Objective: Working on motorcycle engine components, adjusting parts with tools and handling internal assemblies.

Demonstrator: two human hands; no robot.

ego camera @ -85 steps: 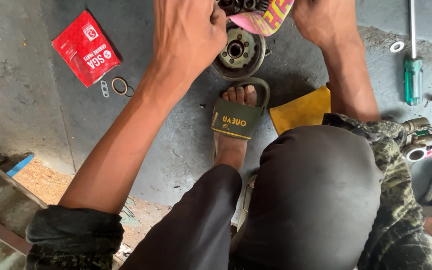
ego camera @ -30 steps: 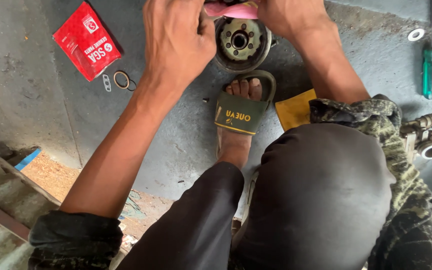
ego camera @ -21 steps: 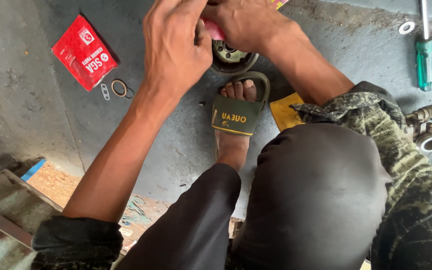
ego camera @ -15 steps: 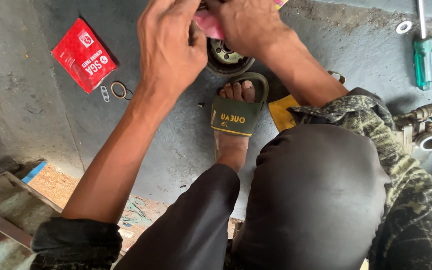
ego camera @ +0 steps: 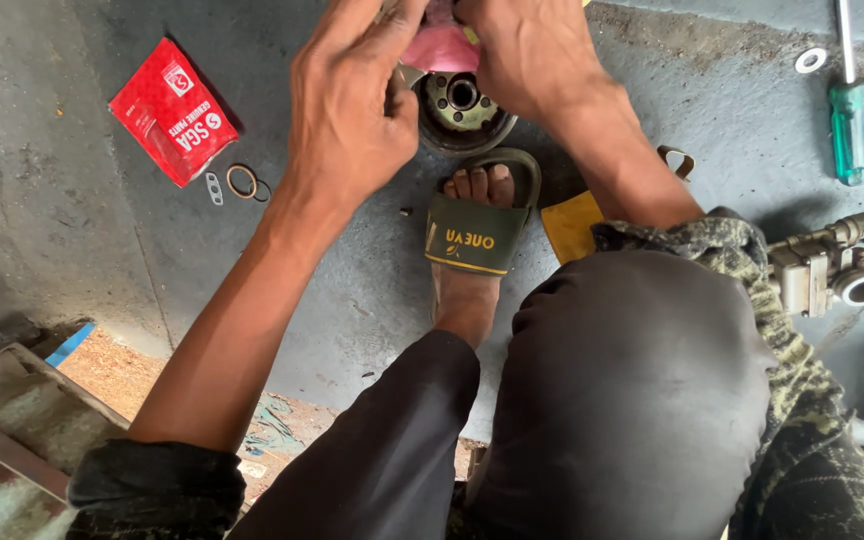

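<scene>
A round dark metal drum part (ego camera: 464, 108) with a hub in its middle lies on the grey concrete floor just past my sandalled foot (ego camera: 476, 225). My left hand (ego camera: 352, 100) rests at the drum's left edge, fingers curled against a pink cloth (ego camera: 440, 48) above the part. My right hand (ego camera: 532, 55) presses on the same pink cloth from the right. Both hands hold the cloth over the top of the drum, and the cloth's upper part is cut off by the frame.
A red parts packet (ego camera: 174, 110), a small metal link (ego camera: 214, 187) and a rubber ring (ego camera: 244, 181) lie to the left. A green-handled screwdriver (ego camera: 850, 105) and a washer (ego camera: 810, 60) lie at right, a carburettor body (ego camera: 842, 270) below them. A yellow sheet (ego camera: 572, 225) sits by my right forearm.
Both hands have closed in over the drum with the pink cloth; the right hand moved left onto it. The view shifted slightly.
</scene>
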